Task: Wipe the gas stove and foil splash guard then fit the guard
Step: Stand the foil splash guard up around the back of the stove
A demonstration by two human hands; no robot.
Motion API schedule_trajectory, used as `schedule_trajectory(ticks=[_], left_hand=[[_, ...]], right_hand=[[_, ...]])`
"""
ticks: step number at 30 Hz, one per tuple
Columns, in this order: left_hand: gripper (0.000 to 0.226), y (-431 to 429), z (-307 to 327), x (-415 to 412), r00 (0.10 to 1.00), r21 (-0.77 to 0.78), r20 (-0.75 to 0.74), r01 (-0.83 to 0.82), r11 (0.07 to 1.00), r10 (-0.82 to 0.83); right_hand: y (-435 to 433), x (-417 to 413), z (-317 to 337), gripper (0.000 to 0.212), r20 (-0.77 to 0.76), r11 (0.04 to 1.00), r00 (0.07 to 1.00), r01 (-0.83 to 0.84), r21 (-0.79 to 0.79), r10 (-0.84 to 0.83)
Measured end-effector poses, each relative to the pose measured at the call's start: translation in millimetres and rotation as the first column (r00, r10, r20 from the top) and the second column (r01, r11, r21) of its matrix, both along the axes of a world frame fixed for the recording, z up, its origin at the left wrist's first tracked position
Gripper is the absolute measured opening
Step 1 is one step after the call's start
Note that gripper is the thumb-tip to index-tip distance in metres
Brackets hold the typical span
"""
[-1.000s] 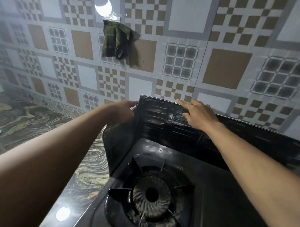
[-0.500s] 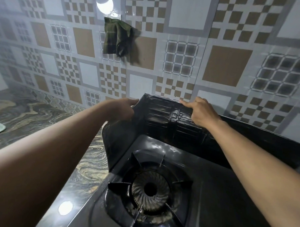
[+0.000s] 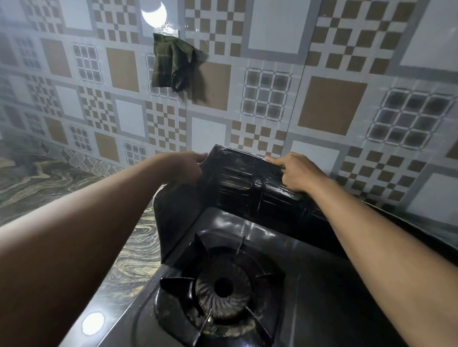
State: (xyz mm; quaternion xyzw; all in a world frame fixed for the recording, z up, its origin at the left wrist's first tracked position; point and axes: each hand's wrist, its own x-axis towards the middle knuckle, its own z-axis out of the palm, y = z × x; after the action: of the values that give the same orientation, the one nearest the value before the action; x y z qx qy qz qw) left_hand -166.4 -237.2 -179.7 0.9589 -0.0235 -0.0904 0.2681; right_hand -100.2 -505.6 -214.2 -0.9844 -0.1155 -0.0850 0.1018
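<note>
Behind the black gas stove [image 3: 323, 280], the dark ribbed foil splash guard [image 3: 238, 179] stands upright, likely light and crease-prone, its top edge pinched by curled fingers of the left hand [image 3: 189, 169] and right hand [image 3: 298, 173].

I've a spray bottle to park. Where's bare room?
Bare: the marbled counter left of the stove, and the stove top right of the burner. Crowded: the back, where left hand and right hand hold the splash guard.

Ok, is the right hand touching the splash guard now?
Touching. The head view shows the right hand on the splash guard, its fingers curled over the top edge.
</note>
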Motion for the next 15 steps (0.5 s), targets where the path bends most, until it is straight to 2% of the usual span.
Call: schedule_trajectory(ticks=[5, 10, 15], left_hand=[[0.067, 6.8, -6.3, 2.7, 1.0, -0.006, -0.029, -0.011, 1.0, 0.01], [0.07, 10.1, -4.0, -0.7, 0.998, -0.061, -0.058, 0.003, 0.998, -0.007], [0.073, 5.7, 2.1, -0.8, 0.998, -0.047, -0.062, -0.002, 0.999, -0.001]], right_hand=[[-7.2, 9.8, -6.8, 0.046, -0.029, 0.999, 0.999, 0.027, -0.019, -0.028], [-12.7, 15.2, -6.8, 0.058, -0.059, 1.0, 0.998, 0.012, 0.008, -0.011], [-13.0, 19.3, -2.7, 0.066, -0.083, 1.0, 0.997, 0.001, 0.025, 0.001]])
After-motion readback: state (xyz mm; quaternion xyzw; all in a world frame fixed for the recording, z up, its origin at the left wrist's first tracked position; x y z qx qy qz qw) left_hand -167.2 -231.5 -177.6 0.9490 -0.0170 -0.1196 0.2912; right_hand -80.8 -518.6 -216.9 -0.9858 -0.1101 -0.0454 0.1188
